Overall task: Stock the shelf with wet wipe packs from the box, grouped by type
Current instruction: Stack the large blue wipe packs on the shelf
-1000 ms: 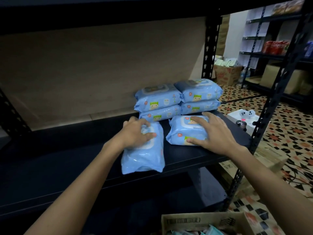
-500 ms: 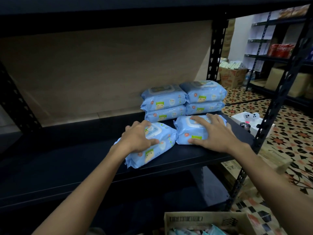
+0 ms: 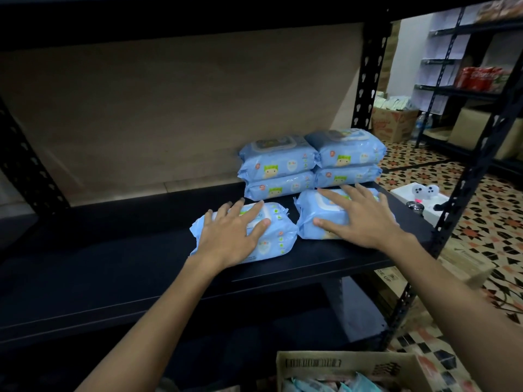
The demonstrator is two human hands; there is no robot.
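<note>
Black shelf [image 3: 283, 267]: both hands flat, fingers spread, L hand [image 3: 230, 236] & R hand [image 3: 359, 219] each pressing a blue wipe pack.

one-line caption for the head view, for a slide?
Left hand and right hand press two blue wipe packs flat on the black shelf, before four stacked packs.

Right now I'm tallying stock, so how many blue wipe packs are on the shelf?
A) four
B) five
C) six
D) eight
C: four packs sit in two stacks of two at the back, and in front each of the hands lies flat on one more, the left hand on the left pack, the right hand on the right pack.
</note>
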